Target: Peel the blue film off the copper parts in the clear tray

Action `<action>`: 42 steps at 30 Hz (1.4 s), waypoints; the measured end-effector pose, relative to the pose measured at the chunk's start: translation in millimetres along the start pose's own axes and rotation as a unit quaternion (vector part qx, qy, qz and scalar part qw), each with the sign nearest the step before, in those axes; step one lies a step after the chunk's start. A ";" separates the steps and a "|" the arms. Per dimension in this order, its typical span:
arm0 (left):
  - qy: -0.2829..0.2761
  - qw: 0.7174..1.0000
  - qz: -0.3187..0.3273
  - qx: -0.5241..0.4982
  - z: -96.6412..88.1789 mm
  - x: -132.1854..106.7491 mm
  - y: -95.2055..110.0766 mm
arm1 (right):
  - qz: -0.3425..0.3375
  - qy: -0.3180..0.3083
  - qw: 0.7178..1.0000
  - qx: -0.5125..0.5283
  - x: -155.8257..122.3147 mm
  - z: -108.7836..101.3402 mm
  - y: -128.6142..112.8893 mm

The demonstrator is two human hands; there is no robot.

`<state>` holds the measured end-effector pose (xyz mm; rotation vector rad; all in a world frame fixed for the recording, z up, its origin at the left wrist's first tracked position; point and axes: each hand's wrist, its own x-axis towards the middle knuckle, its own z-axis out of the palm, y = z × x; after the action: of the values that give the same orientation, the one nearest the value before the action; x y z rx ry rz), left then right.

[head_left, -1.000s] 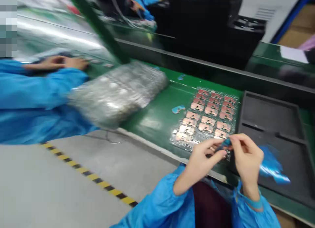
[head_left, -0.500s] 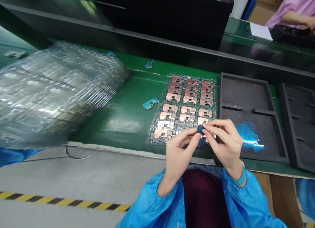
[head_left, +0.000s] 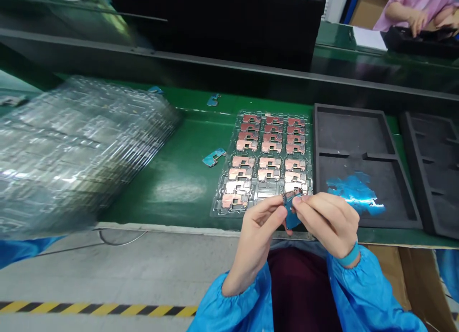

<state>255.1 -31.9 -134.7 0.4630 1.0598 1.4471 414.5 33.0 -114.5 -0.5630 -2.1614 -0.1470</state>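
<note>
My left hand point(head_left: 260, 227) pinches a small circuit board point(head_left: 292, 216) with a blue face at its left edge, between thumb and forefinger. My right hand point(head_left: 332, 222) has closed its fingertips on the board's right side. I cannot tell whether those fingers grip the board itself or a blue film on it. Just beyond the hands lies a clear plastic blister tray point(head_left: 265, 191) with rows of copper-coloured boards, one pocket in its front middle being bare. In a black foam tray point(head_left: 349, 116) to the right rests a pile of shiny blue film pieces point(head_left: 356, 193).
A tall stack of clear blister trays point(head_left: 82, 150) stands on the left. Several loose blue-faced boards, one of them a nearer board point(head_left: 214, 157), lie on the green table point(head_left: 179, 174). A second foam tray point(head_left: 430, 179) is far right. Another person's hands point(head_left: 418, 21) work across the bench.
The board in my hands has tilted so that more of its blue face shows, and both hands have come slightly lower in view. The camera view has shifted a little.
</note>
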 end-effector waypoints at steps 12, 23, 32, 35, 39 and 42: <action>-0.018 0.987 -0.089 -0.135 10.5 0.6 10.6 | -0.016 0.017 0.999 0.038 -1.8 3.1 0.9; -0.019 0.978 -0.115 -0.172 11.5 3.1 11.6 | 0.006 0.002 0.991 0.136 -5.5 1.8 -2.5; -0.014 0.980 -0.115 -0.163 14.8 4.7 13.1 | 0.021 0.013 0.976 0.216 -8.6 -0.4 -3.5; -0.014 0.980 -0.116 -0.163 15.0 5.3 13.3 | 0.033 0.004 0.970 0.241 -8.6 -1.7 -2.5; -0.007 0.979 -0.115 -0.170 15.1 5.7 12.0 | 0.050 -0.010 0.961 0.273 -19.8 -0.3 -0.9; 0.002 0.977 -0.121 -0.175 16.0 5.8 10.9 | 0.072 -0.006 0.963 0.258 -36.4 -1.7 -0.7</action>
<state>260.5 -19.6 -119.5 0.0760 0.8093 1.3785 434.2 19.5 -142.0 -0.4101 -2.0476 0.4875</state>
